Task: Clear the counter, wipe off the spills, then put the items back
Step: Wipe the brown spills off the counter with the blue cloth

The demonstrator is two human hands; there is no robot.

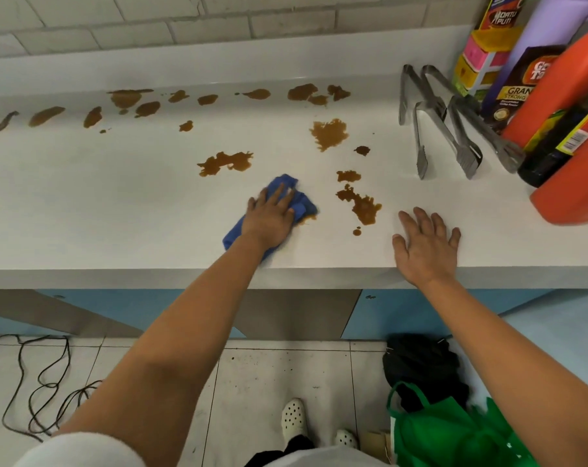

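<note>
My left hand (269,217) presses flat on a crumpled blue cloth (299,200) on the white counter (117,203), at the edge of a small brown smear. My right hand (427,244) rests flat and empty near the counter's front edge, fingers spread. Brown spills lie around: one patch (361,205) between my hands, one (225,163) just beyond the cloth, one (329,133) further back, and a row of several blotches (144,107) along the back ledge.
Two metal tongs (434,123) lie at the right. Beyond them stand an orange jug (569,136), a dark sauce bottle (549,160), a coffee pouch (518,85) and other packets. On the floor lie a green bag (447,433) and a black cable (39,382).
</note>
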